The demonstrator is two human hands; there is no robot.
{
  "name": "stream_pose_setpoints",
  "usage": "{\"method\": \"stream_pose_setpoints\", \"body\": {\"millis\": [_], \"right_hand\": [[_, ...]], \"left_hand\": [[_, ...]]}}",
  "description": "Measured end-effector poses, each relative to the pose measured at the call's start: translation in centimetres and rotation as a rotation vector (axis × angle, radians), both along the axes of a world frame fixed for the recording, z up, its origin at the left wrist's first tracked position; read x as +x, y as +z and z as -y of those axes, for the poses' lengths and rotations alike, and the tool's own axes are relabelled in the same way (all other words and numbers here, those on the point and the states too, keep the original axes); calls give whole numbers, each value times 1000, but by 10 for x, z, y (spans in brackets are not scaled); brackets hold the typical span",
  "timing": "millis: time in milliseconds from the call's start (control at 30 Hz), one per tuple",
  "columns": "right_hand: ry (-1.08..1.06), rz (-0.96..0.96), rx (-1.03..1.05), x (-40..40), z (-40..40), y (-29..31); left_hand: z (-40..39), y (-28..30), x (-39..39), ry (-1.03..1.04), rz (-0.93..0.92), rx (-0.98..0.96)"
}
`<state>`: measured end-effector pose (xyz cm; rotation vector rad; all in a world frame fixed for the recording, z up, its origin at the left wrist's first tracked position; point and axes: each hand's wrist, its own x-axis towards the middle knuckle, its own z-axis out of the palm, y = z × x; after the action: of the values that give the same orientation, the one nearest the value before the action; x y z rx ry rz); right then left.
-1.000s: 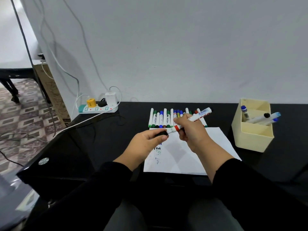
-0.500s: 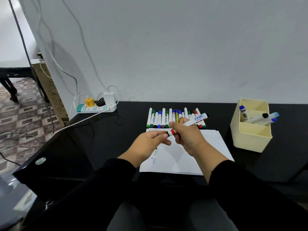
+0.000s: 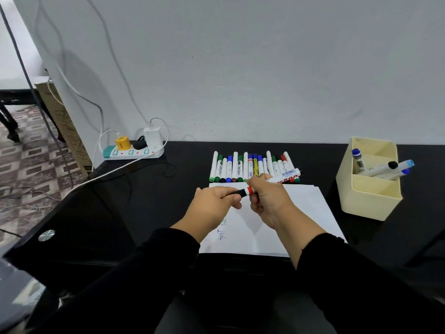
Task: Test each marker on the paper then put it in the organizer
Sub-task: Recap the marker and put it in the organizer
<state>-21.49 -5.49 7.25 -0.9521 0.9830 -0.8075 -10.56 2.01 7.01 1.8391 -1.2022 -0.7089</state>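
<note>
— While both hands hover over the paper (image 3: 310,208), what are they holding?
— One white marker (image 3: 281,176) with a red band. The right hand (image 3: 269,201) grips its barrel, fingers curled round it; the left hand (image 3: 214,206) pinches the black cap (image 3: 237,192) at the marker's near end.
— Is the cap on or off?
— Cap and red band meet, but whether it is fully seated I cannot tell.
— And the other markers?
— A row of markers (image 3: 250,167) lies side by side on the black tabletop (image 3: 156,201), just behind the paper's far edge. Several more lean inside the cream organizer (image 3: 368,196), well to the right of the paper.
— Anything written on the sheet?
— Faint green and blue scribbles near its left side, partly hidden by the left wrist.
— Anything else?
— A power strip (image 3: 133,151) with plugs sits at the back left against the wall.
</note>
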Motion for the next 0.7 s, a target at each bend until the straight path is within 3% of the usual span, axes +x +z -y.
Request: {"method": "stream_pose_setpoints", "body": {"millis": [233,467,700], "right_hand": [[19,-51,-1,-1,5,-1],[-127,-169,-27,-15,15,-3],[-226,-259,-228,-26,23,-14]], "left_hand": [[-1,-19,27,-90,64,-16],[-9,-59,53,142,538,494],[-12,-78,50,153,716,524]]}}
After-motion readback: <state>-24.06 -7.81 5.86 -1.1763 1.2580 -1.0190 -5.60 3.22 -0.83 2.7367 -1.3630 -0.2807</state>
